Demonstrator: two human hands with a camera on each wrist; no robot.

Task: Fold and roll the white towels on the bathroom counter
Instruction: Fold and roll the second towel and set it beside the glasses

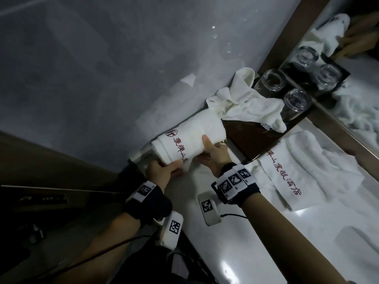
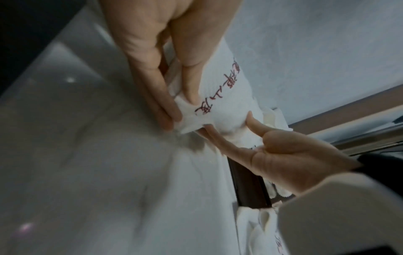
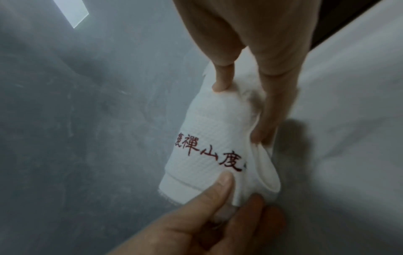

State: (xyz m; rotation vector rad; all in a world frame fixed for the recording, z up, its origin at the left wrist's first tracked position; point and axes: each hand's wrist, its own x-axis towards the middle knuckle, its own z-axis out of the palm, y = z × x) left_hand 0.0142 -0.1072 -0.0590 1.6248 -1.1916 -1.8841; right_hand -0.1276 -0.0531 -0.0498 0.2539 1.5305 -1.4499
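A rolled white towel (image 1: 190, 140) with red characters is held in the air over the counter's left end, beside the grey wall. My left hand (image 1: 170, 169) pinches its near end between thumb and fingers (image 2: 172, 113). My right hand (image 1: 207, 150) grips the roll's middle, thumb on top and fingers underneath, as the right wrist view shows (image 3: 242, 112). A loose flap (image 3: 266, 174) of the towel hangs at the near end. A crumpled white towel (image 1: 246, 103) lies behind the roll. Another white towel (image 1: 307, 171) with red characters lies spread on the counter to the right.
Two upturned glasses (image 1: 270, 80) (image 1: 297, 99) stand on a dark tray (image 1: 256, 138) under the crumpled towel. A mirror (image 1: 348, 78) runs along the right. The white counter (image 1: 235, 253) reaches toward me, and its left edge drops to a dark floor.
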